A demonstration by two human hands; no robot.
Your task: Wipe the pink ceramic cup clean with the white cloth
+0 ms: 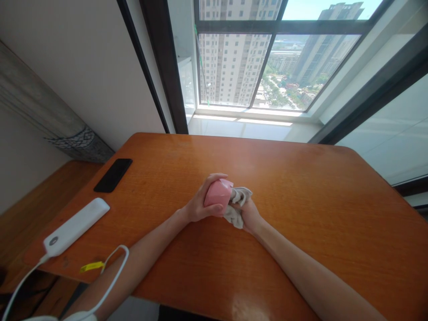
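Basically, pink object (218, 195) sits within left hand (205, 199).

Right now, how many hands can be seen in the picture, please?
2. The left hand is around the pink object; the right hand holds the gray cloth at that object's right side. No other hand shows.
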